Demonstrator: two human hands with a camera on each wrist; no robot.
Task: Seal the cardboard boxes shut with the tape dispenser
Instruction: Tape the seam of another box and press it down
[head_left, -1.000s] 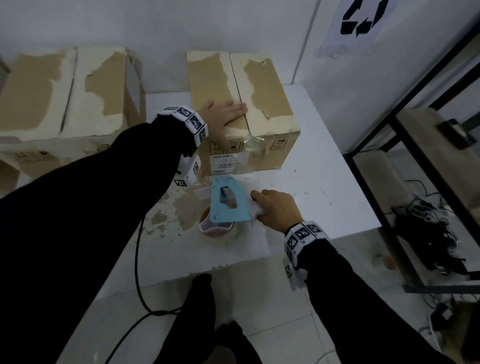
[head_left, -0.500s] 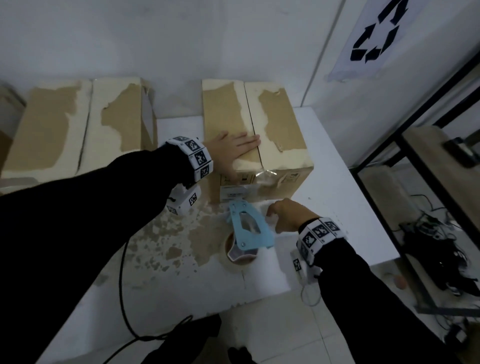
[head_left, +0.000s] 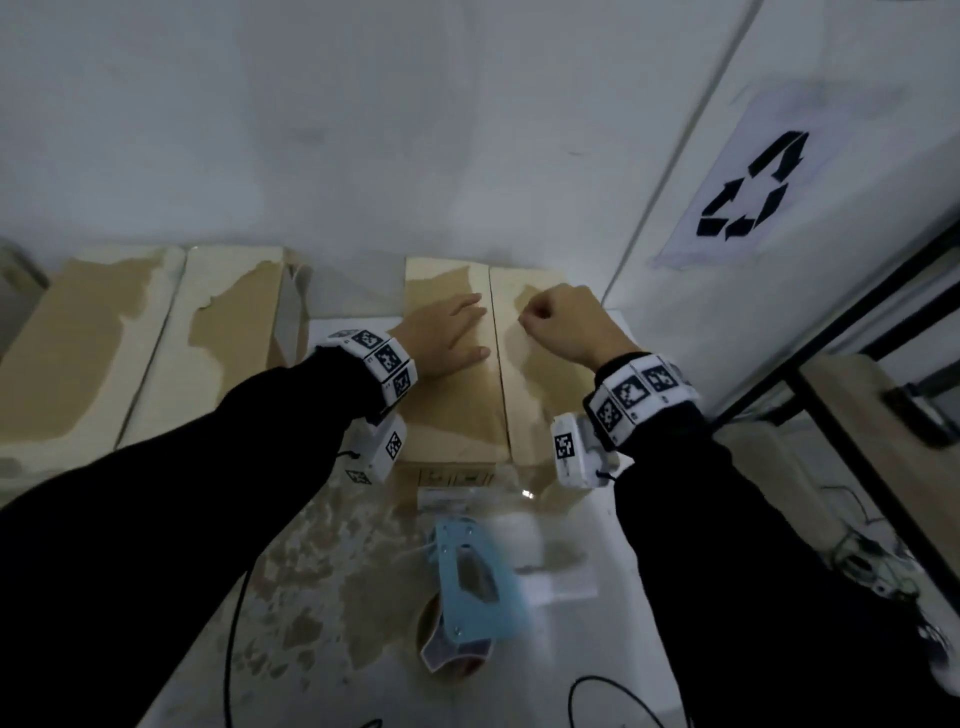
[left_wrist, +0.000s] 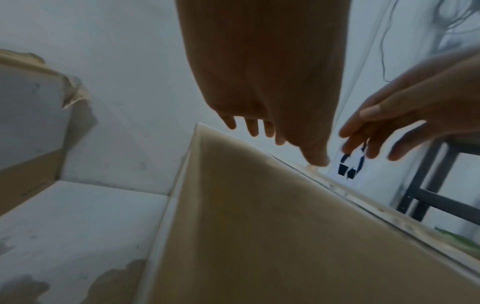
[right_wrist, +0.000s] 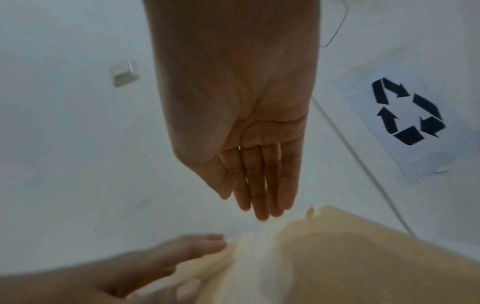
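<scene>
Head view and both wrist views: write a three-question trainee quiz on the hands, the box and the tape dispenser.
1. True or false: the right hand holds the tape dispenser.
2. Which flap of the cardboard box does the left hand press flat: A left, B right?
3. Fill in: the dispenser lies on the ____, nearer the person than the box.

Key: 1 false, it holds nothing and is above the box's right flap; 2 A; 3 table.

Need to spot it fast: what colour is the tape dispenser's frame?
Light blue, on the tape dispenser; clearest in the head view.
</scene>
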